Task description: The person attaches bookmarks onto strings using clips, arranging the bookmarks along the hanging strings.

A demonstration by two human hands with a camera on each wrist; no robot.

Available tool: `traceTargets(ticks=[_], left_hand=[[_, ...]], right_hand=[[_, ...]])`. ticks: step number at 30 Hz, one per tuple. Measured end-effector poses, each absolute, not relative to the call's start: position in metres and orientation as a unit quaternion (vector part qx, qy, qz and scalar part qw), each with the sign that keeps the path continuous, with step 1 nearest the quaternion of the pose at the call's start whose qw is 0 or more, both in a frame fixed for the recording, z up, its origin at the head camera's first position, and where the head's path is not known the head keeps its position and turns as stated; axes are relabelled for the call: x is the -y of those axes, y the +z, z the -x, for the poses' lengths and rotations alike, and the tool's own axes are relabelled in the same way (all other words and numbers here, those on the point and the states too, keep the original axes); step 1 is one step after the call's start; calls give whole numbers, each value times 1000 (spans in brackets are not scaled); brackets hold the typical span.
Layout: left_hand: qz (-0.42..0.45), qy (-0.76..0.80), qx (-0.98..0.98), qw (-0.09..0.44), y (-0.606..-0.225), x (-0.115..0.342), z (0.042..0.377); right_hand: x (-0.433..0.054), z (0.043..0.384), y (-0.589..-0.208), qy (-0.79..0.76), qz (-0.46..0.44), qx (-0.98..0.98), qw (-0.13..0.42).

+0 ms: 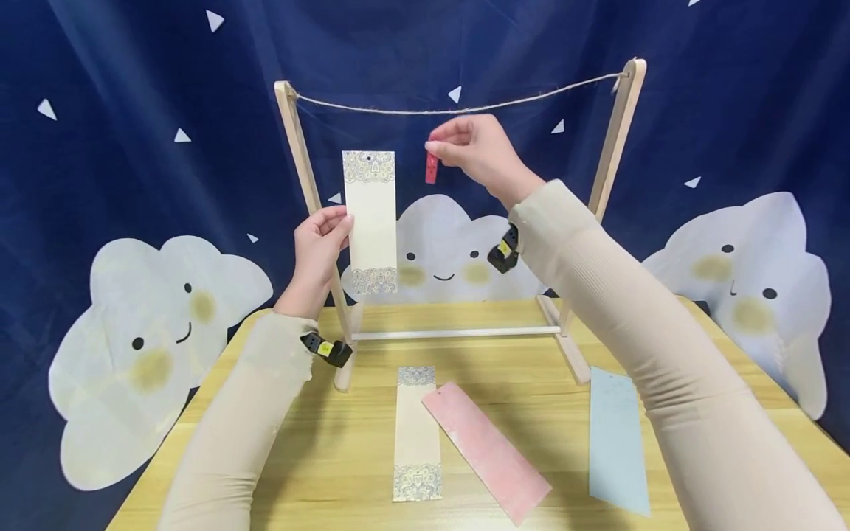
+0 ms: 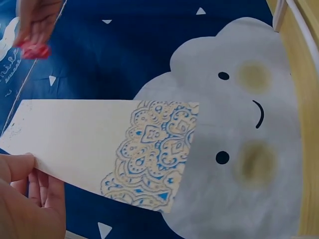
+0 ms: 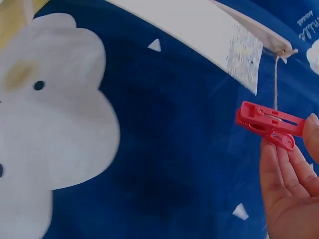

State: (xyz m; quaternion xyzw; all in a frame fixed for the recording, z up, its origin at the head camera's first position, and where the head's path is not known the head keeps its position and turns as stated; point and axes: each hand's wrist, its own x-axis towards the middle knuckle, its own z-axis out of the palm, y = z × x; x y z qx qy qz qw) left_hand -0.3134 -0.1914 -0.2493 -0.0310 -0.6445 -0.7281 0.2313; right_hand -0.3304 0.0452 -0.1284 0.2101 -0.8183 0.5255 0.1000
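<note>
My left hand (image 1: 321, 247) pinches the left edge of a cream bookmark (image 1: 372, 228), held upright below the left part of the twine (image 1: 412, 113). Blue-grey lace patterns band its two ends, and a small hole shows near the top. In the left wrist view the patterned lower end of the bookmark (image 2: 154, 149) points right, with thumb and fingers at its edge. My right hand (image 1: 481, 151) holds a red clothespin (image 1: 432, 164) just under the twine, right of the bookmark. Thumb and fingertips grip the handle end of the clothespin (image 3: 269, 122) in the right wrist view.
Two wooden posts (image 1: 617, 140) carry the twine, joined low down by a white rod (image 1: 458, 333). On the wooden table (image 1: 305, 457) lie another lace-patterned bookmark (image 1: 417, 435), a pink bookmark (image 1: 488, 450) slightly overlapping it, and a light blue one (image 1: 617, 442). Behind hangs a blue cloud-print curtain (image 1: 465, 44).
</note>
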Motion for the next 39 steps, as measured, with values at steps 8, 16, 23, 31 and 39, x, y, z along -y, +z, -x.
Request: traceTargets(ticks=[8,16,23,31,39], left_hand=[[22,-744,617,254,-240,183,319],[10,-755,597,269,-235,175,322],[-4,-766,591,255,-232,170,321],[-21,-768,589,250,-228,170,321],[-34,-771,586,248,-225,168,322]], right_hand=[[-14,326,-92,546,-228,792,149],[7,332,-76,604,-236,743,166],[15,344,-76,609,-225,743,166],[27,353,-78,668,-211,691,178],[34,357,-81,686,-215,663,209]])
